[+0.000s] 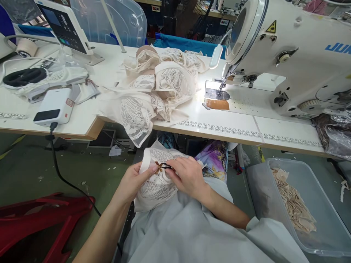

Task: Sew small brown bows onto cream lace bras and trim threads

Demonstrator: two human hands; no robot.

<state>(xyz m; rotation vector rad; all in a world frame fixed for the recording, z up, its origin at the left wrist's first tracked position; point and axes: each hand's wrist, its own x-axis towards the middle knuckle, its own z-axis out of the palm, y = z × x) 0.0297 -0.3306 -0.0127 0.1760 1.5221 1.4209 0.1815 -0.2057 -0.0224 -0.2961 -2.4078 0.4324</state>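
Observation:
A white lace bra lies over my lap, below the table's front edge. My left hand pinches its fabric, the thumb beside a small brown bow at the middle. In my right hand is a small dark pair of thread snips, mostly hidden by the fingers. The tip of the snips meets the bow; whether the blades are apart cannot be made out. On the table ahead, more lace bras sit in a loose heap, one cup hanging over the edge.
A sewing machine stands on the right of the white table. At the left are a control screen, a white power bank and its hanging cable. A clear bin holds beige pieces; a red stool stands lower left.

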